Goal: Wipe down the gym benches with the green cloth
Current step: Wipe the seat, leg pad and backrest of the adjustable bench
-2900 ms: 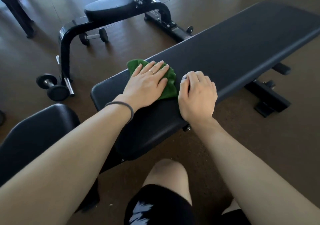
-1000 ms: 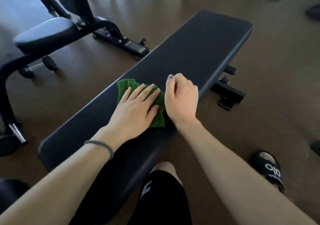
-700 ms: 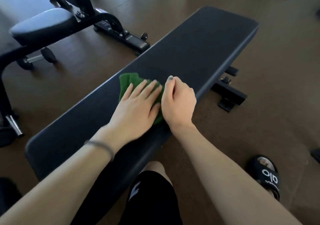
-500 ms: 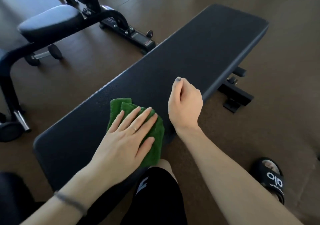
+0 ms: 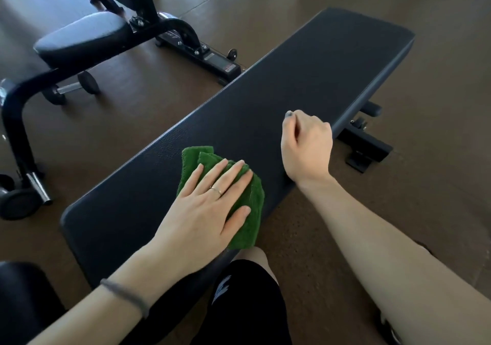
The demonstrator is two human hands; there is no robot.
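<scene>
- Right now the left hand (image 5: 204, 211) lies flat on the green cloth (image 5: 247, 211), fingers straight and slightly spread, pressing it onto the bench (image 5: 305, 84) without curling round it.
- Judging by this, the step in hand is a wiping stroke on the near half of the pad, and even palm pressure should keep the whole cloth in contact instead of just the fingertips (image 5: 240, 164).
- Sensibly, strokes should overlap and run along the length of the pad, working out toward the far end at about 1 o'clock, where a large stretch looks still to be covered.
- The cloth hangs a little over the near edge of the pad at about 6 o'clock, so it could slip off; drawing it back toward the middle would help.
- The right hand (image 5: 305, 145) rests on the pad's right edge at about 2 o'clock from the cloth, fingers curled in loosely with the thumb up; I cannot tell whether they hook the edge, but it looks placed to steady the body.
- As for looks, the cloth is bright green, thick and fuzzy like terry, folded into several layers with the folds showing at its far corner, near 11 o'clock from the hand.
- It lies well apart from the right hand, on the near-right part of the black, lightly textured pad.
- A second padded seat (image 5: 79, 36) stands off at 10 o'clock, likely waiting its turn.
</scene>
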